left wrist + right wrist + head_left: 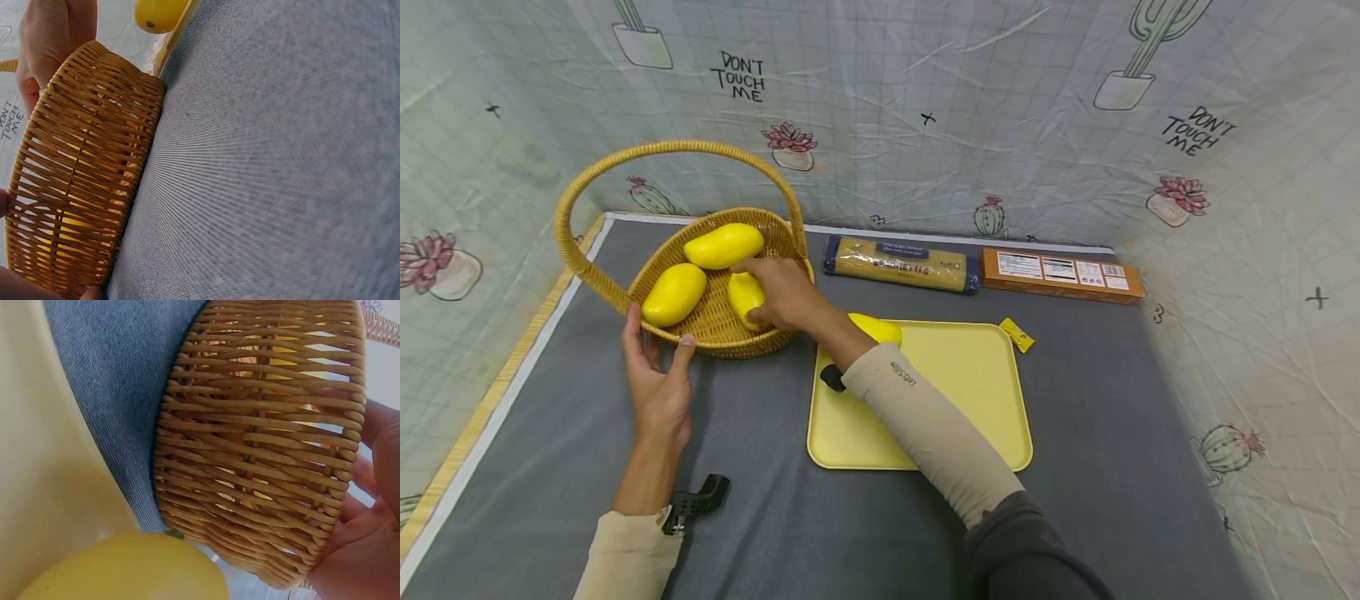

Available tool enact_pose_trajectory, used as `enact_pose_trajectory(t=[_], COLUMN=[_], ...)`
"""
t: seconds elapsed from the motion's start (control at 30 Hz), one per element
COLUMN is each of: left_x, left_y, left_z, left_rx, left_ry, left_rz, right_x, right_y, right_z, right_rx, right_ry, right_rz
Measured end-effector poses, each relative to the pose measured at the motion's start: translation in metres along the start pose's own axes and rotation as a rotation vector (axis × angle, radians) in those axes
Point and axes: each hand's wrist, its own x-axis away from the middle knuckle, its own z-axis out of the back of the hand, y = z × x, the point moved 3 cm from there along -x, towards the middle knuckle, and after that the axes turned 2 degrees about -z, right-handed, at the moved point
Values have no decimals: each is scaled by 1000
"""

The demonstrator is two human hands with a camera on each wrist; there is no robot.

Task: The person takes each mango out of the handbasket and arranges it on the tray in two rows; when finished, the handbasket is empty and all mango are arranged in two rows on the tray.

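A wicker basket (pixel 730 343) with a tall handle stands at the left, two yellow mangoes (pixel 674 294) lying inside it. Over its right part, my right hand (pixel 782 292) reaches in and grips a third mango (pixel 743 297) between thumb and fingers. The left hand (pixel 658 379) holds the basket's near left rim, thumb at the front. Another mango (pixel 877 328) lies on the yellow tray (pixel 955 375), partly behind the right forearm. In the left wrist view the basket's woven side (pixel 87 156) hides most of its contents; the right wrist view shows the weave (pixel 262 437) too.
Behind the tray lie a spaghetti packet (pixel 902 263) and an orange-brown box (pixel 1063 276), end to end near the back edge. A small yellow sachet (pixel 1017 335) is by the tray's upper right corner. A printed curtain hangs around the grey table (pixel 1105 433).
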Motion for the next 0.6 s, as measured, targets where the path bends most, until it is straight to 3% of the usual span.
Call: enact_pose_trajectory(t=[0.23,0.6], left_x=[0,1], left_y=[0,-1], left_z=[1,1], left_rx=[-3,-13], left_ry=[2,2], left_rz=[-9,2], right_x=[-2,-2], right_y=[-4,-6], right_z=[-3,-9], right_rx=[-16,82], right_ry=[46,53], right_rz=[-57,-108])
